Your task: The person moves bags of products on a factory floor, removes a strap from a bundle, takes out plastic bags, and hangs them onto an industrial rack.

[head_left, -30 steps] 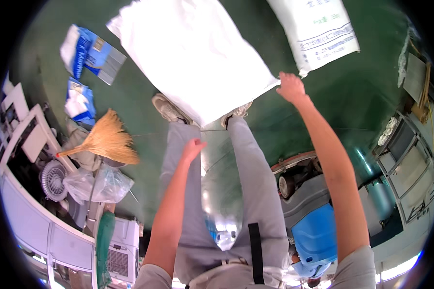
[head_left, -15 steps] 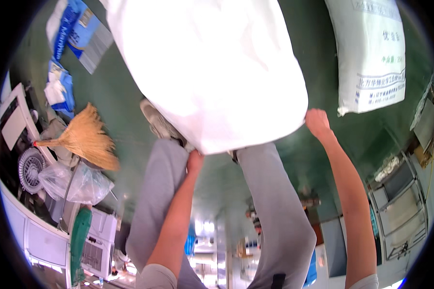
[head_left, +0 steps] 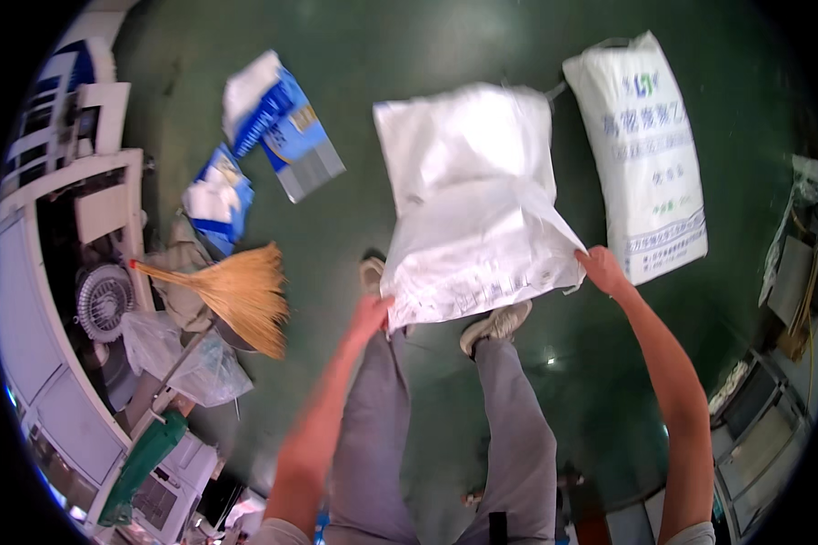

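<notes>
Overhead, a person holds a white woven sack (head_left: 468, 204) by its near edge, the left hand (head_left: 370, 315) gripping the lower left corner and the right hand (head_left: 602, 270) pinching the lower right corner. Slack and creased, the sack hangs over the green floor (head_left: 354, 54) ahead of the person's shoes (head_left: 493, 325); what it holds, if anything, cannot be seen. Just right of it a full printed sack (head_left: 645, 150) lies flat. Blue-and-white bags (head_left: 277, 123) lie to the left, near a straw broom (head_left: 241, 291). The left hand is blurred, its fingers indistinct.
</notes>
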Motion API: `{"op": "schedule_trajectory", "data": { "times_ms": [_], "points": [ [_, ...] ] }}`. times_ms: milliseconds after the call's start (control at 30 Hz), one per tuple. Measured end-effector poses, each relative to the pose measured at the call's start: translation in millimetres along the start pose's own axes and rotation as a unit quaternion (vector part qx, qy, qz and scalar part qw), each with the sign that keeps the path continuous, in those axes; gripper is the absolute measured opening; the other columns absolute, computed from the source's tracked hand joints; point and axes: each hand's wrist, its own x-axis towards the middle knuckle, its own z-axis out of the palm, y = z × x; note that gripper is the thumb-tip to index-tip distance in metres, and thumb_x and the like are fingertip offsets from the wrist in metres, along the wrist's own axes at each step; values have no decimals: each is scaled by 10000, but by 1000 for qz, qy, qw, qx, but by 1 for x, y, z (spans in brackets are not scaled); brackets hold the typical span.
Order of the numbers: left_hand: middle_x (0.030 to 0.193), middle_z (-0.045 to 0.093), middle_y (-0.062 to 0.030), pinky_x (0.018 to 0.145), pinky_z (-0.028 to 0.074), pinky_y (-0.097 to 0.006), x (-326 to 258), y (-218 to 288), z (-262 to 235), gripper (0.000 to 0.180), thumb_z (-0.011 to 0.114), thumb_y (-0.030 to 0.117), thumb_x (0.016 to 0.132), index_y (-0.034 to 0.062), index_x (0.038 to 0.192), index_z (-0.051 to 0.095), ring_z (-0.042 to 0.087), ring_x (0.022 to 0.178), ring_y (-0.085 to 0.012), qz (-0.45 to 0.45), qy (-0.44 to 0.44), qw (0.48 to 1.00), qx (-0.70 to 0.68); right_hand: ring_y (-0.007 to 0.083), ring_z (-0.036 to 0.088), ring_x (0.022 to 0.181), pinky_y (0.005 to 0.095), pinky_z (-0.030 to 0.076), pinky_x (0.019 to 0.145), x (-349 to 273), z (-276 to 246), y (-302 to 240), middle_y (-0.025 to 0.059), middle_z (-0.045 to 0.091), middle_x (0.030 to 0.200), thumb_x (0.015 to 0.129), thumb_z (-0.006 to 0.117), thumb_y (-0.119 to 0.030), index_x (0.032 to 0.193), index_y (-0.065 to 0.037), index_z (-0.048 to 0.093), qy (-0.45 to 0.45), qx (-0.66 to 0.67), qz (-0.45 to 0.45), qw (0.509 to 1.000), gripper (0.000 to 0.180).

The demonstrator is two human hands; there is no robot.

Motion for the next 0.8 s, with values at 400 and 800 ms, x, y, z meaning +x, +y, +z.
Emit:
{"op": "schedule_trajectory", "data": {
  "times_ms": [400, 800],
  "points": [
    [584, 559, -13, 494, 386, -261, 12, 228, -201, 299, 572, 249, 841, 18, 658, 618, 492, 541, -80, 189, 10, 982, -26, 291, 533, 558, 406, 409, 583, -18, -124, -147, 133, 548, 612, 864, 493, -318, 727, 35, 607, 152, 104, -88, 979, 396],
    [603, 525, 11, 470, 367, -261, -106, 330, -348, 299, 573, 271, 870, 21, 711, 613, 469, 535, -78, 255, 67, 950, -166, 60, 352, 487, 249, 245, 427, -53, -304, -330, -38, 416, 561, 854, 590, -299, 678, -75, 605, 180, 352, -15, 918, 286]
  ]
}}
